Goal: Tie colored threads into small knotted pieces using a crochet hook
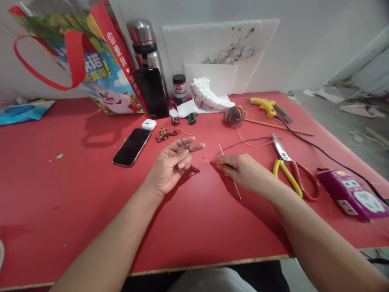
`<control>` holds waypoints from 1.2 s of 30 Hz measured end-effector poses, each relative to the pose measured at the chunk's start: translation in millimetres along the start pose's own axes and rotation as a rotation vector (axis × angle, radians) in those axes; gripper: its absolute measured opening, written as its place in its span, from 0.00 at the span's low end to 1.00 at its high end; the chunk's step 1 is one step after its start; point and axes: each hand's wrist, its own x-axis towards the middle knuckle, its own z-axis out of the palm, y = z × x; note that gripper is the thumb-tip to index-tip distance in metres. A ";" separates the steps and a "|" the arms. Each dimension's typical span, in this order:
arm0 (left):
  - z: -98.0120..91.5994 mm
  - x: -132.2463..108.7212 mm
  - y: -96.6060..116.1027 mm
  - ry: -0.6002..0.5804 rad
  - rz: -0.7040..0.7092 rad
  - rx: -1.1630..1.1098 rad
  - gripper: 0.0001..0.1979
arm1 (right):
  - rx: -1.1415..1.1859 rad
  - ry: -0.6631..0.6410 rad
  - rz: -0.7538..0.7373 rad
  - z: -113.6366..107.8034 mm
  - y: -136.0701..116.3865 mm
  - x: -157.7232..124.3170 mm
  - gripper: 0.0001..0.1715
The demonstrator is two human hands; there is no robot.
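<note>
My left hand (pixel 170 166) is raised over the table with a strand of multicoloured yarn (pixel 209 157) looped on its fingers, thumb pressed against them. A small dark bunch of yarn (pixel 192 170) hangs beside the palm. To its right, my right hand (pixel 244 170) has its fingers closed around a thin crochet hook (pixel 236 190), whose ends show above and below the hand; the middle is hidden. From the left hand, the yarn runs right past the hook towards the scissors, then bends back to a yarn ball (pixel 235 115).
Scissors (pixel 282 152) with yellow and red handles, a yellow glue gun (pixel 263 106), an orange stick (pixel 282 127) and a purple power strip (pixel 354 194) lie right. Left are a phone (pixel 132 147), white case (pixel 149 124) and small knitted piece (pixel 164 134). A bag (pixel 106 81) and flask (pixel 148 50) stand behind.
</note>
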 end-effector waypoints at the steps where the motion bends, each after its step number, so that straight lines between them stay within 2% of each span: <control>1: 0.3 -0.1 -0.2 -0.002 0.007 0.011 0.11 | 0.060 -0.006 0.014 -0.1 0.4 0.4 0.11; 3: 0.9 -0.4 -0.1 -0.006 0.020 0.028 0.12 | 0.287 -0.022 0.076 -2.3 -0.5 0.6 0.09; 6: 2.2 -1.4 0.8 -0.009 0.030 0.040 0.12 | 0.761 -0.060 0.162 -10.8 -4.5 0.3 0.24; 8: 3.2 -2.3 1.6 -0.015 0.035 0.049 0.12 | 1.003 -0.022 0.183 -17.6 -7.1 0.3 0.29; 10: 4.3 -3.2 2.3 -0.019 0.038 0.064 0.13 | 1.128 0.072 0.176 -22.7 -9.5 0.4 0.28; 12: 5.2 -3.8 2.6 -0.022 0.031 0.076 0.13 | 1.155 0.151 0.160 -25.1 -12.1 0.0 0.23; 14: 6.0 -4.1 2.7 -0.024 0.023 0.075 0.13 | 1.156 0.177 0.169 -25.4 -15.2 -0.9 0.21; 22: 9.1 -3.6 2.5 0.024 0.055 0.115 0.09 | 1.147 0.082 0.248 -25.0 -20.2 -1.1 0.12; 26: 11.1 -4.4 2.5 0.035 0.061 0.141 0.07 | 1.033 0.086 0.249 -20.5 -17.9 -0.2 0.19; 30: 12.3 -5.0 3.1 0.044 0.059 0.142 0.04 | 0.952 0.164 0.240 -11.8 -19.6 -1.3 0.26; 36: 14.0 -5.1 4.5 0.041 0.042 0.120 0.05 | 0.865 0.256 0.151 -1.1 -17.2 -1.0 0.22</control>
